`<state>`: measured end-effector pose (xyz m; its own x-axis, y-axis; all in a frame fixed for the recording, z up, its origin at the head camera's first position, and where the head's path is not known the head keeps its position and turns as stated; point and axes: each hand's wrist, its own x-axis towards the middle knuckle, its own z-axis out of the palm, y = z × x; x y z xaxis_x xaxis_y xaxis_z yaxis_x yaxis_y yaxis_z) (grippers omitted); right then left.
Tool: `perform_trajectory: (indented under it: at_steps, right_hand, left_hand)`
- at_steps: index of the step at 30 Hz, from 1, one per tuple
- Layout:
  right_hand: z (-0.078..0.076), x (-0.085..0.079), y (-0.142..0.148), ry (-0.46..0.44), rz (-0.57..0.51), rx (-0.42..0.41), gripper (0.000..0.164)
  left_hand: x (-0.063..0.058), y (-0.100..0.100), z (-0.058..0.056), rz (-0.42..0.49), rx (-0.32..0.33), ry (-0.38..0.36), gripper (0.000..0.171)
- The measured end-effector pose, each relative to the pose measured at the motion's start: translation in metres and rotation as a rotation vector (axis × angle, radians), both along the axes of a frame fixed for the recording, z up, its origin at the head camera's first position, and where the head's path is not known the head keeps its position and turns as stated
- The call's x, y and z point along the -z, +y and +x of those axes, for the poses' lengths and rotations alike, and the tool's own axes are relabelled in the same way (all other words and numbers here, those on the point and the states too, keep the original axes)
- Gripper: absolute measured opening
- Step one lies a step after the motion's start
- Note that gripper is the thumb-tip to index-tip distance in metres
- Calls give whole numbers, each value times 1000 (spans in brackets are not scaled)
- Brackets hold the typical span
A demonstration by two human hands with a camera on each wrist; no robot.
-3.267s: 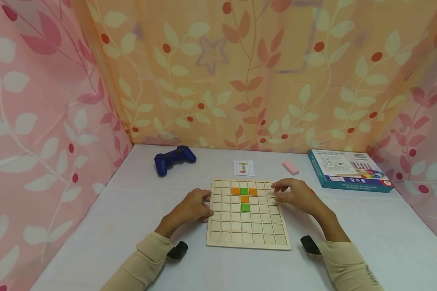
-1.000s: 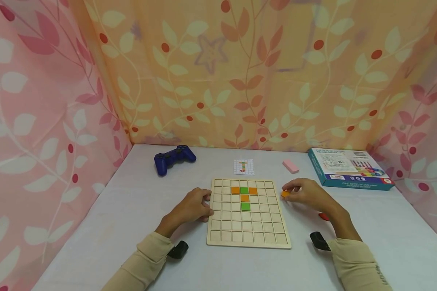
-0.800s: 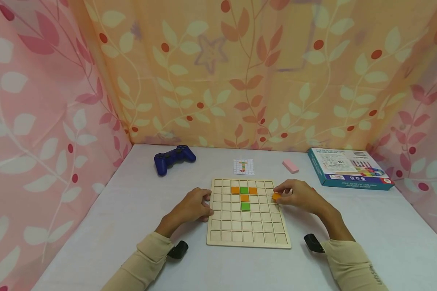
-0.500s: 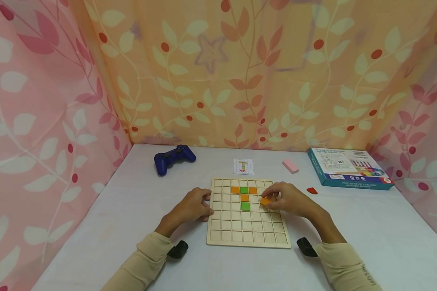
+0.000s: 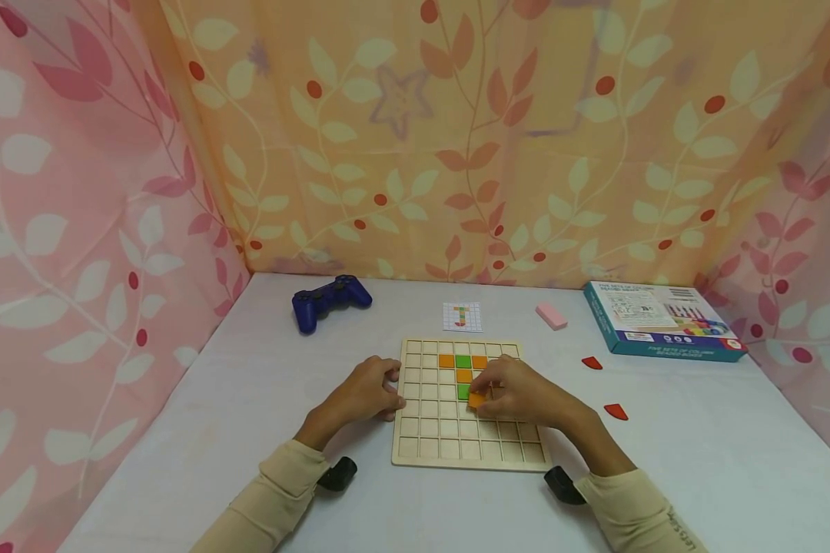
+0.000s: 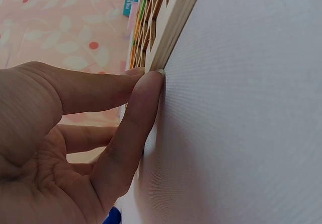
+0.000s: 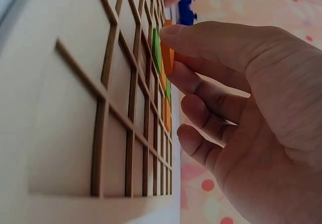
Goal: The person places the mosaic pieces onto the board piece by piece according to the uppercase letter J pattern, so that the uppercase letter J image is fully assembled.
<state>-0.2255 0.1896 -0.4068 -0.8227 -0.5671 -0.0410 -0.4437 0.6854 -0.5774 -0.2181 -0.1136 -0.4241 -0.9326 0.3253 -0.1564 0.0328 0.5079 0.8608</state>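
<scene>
The wooden grid board (image 5: 432,453) lies flat on the white table. Its upper middle holds orange and green square tiles in a T-like pattern: a row of three, then an orange tile (image 5: 464,375) and a green tile (image 5: 463,392) below. At the board's left edge, my left hand (image 5: 370,390) rests with thumb and fingertips touching the side, also seen in the left wrist view. My right hand (image 5: 519,392) pinches an orange square tile (image 7: 167,48) between thumb and fingers. That tile is tilted just over the board, beside the lowest green tile.
Two red quarter-round pieces (image 5: 616,412) lie right of the board. Behind it is a pattern card (image 5: 462,316), with a pink block (image 5: 552,316) to its right. A blue game controller (image 5: 332,302) stands back left, a flat box (image 5: 664,322) back right.
My right hand has picked up an orange tile right of the board and carried it left over the board, uncovering both red pieces. My left hand has stayed at the left edge.
</scene>
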Motion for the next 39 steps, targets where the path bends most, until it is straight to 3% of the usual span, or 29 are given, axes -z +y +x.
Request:
perform_trajectory:
  at_steps: [8, 30, 39]
  right_hand:
    - [6, 2, -9, 64, 15, -76, 19]
    - [9, 3, -11, 58, 35, -67, 20]
    - [-3, -1, 10, 33, -4, 63, 24]
  left_hand:
    - [-1, 1, 1, 4, -2, -1, 60]
    - [0, 1, 0, 0, -4, -5, 62]
    - [-1, 1, 1, 6, -7, -14, 65]
